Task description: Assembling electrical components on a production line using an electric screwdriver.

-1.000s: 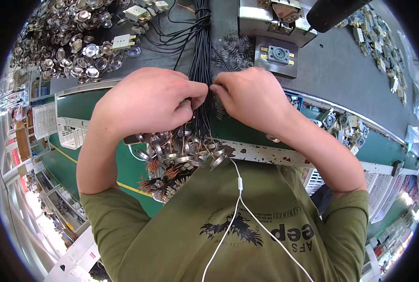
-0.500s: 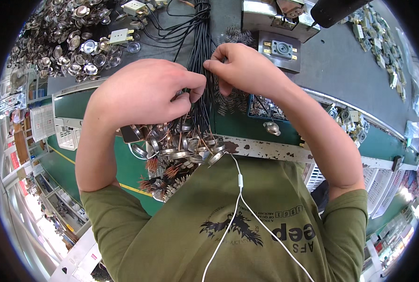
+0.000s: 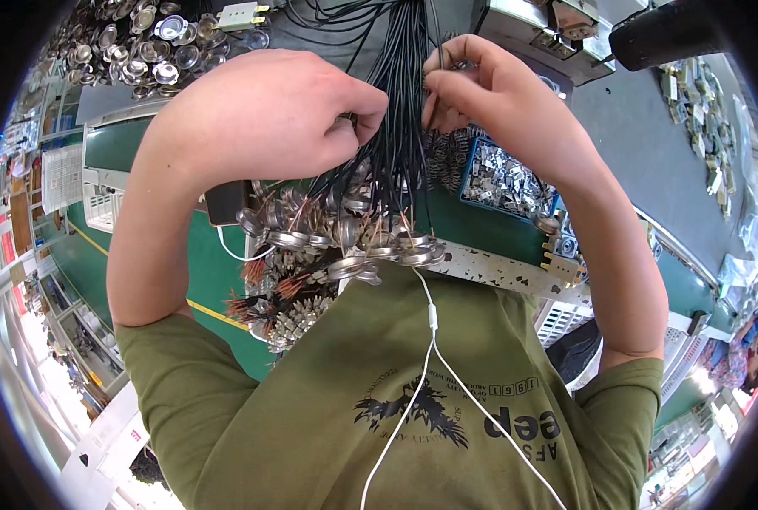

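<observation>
Hands at the wires: a worker's left hand [image 3: 272,110] curls tight, thumb against forefinger, at the left edge of a bundle of black wires [image 3: 400,102]; what lies inside its fist cannot be told. Across the bundle, the right hand [image 3: 502,93] is bent narrow, thumb and fingertips closed on a dark strand [image 3: 437,30]. The bundle runs between both hands.

Below the hands, silvery metal discs [image 3: 417,242] hang at the wire ends, above the worker's olive shirt [image 3: 336,408] and a white earphone cord [image 3: 434,319]. Under the left wrist sits a dark flat slab [image 3: 226,204]; lower, copper-ended wire clusters [image 3: 264,297] gather. Just below the right hand are coiled springs [image 3: 448,161] and a blue tray [image 3: 491,209] of small metal parts.

Beyond the left hand, loose metal cups [image 3: 162,51] are heaped near a white block with brass-coloured terminals [image 3: 238,15]. Past the right hand stand a metal fixture [image 3: 523,34] and a black cylinder [image 3: 664,36], with more terminal blocks [image 3: 693,127] piled farther right.
</observation>
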Tool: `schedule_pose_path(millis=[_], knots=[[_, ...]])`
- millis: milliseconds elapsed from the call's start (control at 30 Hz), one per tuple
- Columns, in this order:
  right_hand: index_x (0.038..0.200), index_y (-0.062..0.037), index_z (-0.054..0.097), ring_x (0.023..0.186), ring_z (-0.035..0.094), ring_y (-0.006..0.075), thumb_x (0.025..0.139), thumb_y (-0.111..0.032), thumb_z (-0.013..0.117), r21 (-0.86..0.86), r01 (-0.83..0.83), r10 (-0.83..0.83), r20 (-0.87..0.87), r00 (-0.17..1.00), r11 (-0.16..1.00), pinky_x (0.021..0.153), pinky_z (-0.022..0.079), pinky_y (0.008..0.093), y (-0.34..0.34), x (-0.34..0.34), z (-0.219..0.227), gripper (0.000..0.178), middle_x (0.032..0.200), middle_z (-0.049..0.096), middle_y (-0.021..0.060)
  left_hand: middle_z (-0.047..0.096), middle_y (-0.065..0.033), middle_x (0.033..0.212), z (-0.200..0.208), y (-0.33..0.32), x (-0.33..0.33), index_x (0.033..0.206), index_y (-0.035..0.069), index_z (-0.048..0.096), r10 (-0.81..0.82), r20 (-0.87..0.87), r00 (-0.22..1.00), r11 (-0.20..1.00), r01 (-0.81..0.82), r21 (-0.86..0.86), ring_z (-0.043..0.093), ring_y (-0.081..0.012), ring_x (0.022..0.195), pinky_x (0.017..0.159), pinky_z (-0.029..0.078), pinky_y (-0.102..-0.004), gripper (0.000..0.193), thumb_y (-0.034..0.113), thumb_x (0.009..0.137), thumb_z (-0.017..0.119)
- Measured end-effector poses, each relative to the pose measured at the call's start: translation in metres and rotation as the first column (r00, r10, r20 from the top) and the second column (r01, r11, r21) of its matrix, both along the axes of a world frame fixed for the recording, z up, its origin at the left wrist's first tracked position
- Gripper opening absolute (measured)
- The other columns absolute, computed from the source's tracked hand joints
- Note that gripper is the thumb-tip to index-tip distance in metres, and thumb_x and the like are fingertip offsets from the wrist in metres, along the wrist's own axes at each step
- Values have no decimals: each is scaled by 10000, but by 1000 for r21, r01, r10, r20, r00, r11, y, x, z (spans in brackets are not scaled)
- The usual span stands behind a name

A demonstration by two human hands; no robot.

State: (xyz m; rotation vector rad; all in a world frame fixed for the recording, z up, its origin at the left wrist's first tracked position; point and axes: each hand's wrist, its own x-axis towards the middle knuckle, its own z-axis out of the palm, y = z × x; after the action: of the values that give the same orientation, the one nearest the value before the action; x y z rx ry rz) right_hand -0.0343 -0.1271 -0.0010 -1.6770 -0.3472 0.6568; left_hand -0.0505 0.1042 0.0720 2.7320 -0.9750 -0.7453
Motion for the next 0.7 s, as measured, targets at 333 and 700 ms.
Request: schedule_pose_path(millis=[333,700], knots=[[1269,12,539,833,689,106,1058,-152,593,-98,4,6,101,995,995,770,559,266,-9,-4,-3,273,866,701,55,586,-110,753,-9,-18,-19,1073,142,702,-98,155,983,979,124,-163,647,-332,761,679,512,-474,279,88,805,647],[1502,-141,497,641,537,53,953,39,613,-104,19,10,265,964,994,591,460,245,-39,-13,28,590,991,725,18,646,-104,695,15,-18,-32,905,102,673,-84,191,978,986,53,160,693,-316,748,678,545,-459,120,142,796,645]])
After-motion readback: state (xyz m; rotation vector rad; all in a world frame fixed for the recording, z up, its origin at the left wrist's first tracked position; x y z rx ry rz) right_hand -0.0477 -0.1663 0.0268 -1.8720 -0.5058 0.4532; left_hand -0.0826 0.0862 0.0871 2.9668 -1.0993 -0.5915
